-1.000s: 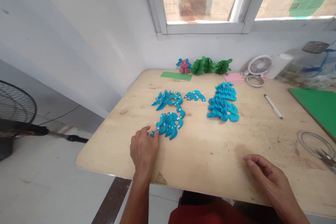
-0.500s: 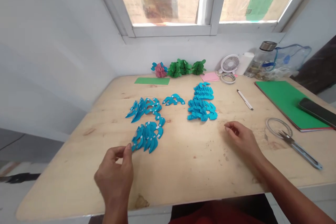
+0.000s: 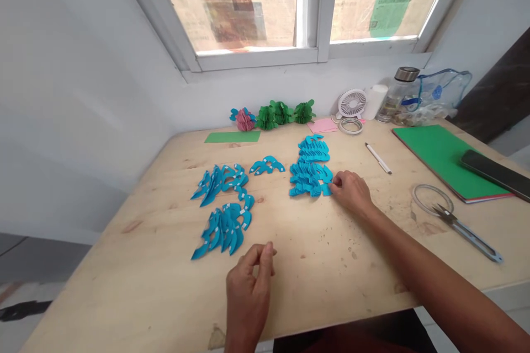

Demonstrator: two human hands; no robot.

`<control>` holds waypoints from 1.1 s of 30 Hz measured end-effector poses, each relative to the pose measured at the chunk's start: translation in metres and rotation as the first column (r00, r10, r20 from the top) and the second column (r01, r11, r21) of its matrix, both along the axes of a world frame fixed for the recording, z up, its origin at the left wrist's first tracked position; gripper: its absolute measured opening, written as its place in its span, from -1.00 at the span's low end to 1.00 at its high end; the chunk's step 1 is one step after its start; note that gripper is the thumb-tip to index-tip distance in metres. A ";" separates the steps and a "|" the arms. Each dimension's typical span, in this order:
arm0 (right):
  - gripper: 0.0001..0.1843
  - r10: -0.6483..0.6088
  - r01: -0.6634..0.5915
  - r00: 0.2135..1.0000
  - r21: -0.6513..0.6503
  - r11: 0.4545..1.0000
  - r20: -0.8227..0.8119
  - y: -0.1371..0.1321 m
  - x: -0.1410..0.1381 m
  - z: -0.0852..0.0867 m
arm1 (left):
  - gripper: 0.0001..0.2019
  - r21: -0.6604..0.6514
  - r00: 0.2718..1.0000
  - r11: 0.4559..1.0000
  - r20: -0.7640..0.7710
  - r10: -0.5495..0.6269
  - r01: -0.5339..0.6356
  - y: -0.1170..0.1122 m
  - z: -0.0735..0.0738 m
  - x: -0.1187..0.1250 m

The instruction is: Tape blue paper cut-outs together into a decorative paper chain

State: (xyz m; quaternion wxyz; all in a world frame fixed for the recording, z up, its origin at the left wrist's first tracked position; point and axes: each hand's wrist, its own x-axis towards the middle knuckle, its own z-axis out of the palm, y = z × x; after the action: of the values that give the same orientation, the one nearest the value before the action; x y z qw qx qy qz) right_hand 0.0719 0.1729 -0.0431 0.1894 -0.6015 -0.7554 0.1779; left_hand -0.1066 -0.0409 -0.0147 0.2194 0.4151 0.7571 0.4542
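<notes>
My right hand has its fingertips closed on the edge of a blue paper cutout at the right side of a stack. Ruffled blue paper cutouts lie in that stack, with more of them just behind. My left hand is over the front of the table, thumb and forefinger pinched together, with nothing visible between them. To its upper left are fanned blue cutouts with small white tabs. Another tabbed group lies farther back, and one arched piece sits apart.
Green paper puffs and a pink one stand along the wall. A green strip, small fan, tape roll and bottle are at the back. A pen, snips and phone lie right.
My left hand has moved right, away from the front left cutouts, leaving a piece there in view. My right hand has reached forward and left to the blue stack. The view has shifted slightly.
</notes>
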 end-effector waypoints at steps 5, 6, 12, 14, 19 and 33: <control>-0.86 0.001 -0.016 0.987 -0.089 0.996 -0.163 -0.007 0.011 0.005 | -0.68 0.042 0.964 0.992 0.236 -0.124 0.118 0.010 -0.008 0.011; -0.83 0.005 -0.028 0.979 -0.109 0.994 -0.205 -0.012 0.014 0.007 | -0.69 0.064 0.943 0.988 0.294 -0.155 0.143 0.014 -0.010 0.013; -0.79 0.036 -0.113 0.918 -0.173 0.978 -0.395 -0.062 0.035 0.022 | -0.85 0.168 0.866 0.954 0.404 -0.295 0.247 0.049 -0.006 0.042; -0.81 0.045 -0.127 0.907 -0.171 0.977 -0.419 -0.081 0.038 0.027 | -0.81 0.180 0.858 0.944 0.395 -0.328 0.277 0.060 -0.003 0.056; -0.79 0.077 -0.126 0.923 -0.108 0.986 -0.378 -0.116 0.038 0.029 | -0.73 0.188 0.859 0.945 0.397 -0.323 0.268 0.076 -0.005 0.088; -0.72 0.231 -0.225 0.945 0.053 0.973 -0.232 -0.136 0.066 0.018 | -0.64 0.141 0.749 0.936 0.567 -0.343 0.322 0.070 -0.008 0.117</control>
State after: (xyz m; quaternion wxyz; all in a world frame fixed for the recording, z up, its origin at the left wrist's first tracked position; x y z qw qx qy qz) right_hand 0.1380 0.0364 -0.0249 0.2638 -0.4821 -0.7942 0.2592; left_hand 0.0102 0.0289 -0.0230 0.5108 0.3874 0.5589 0.5259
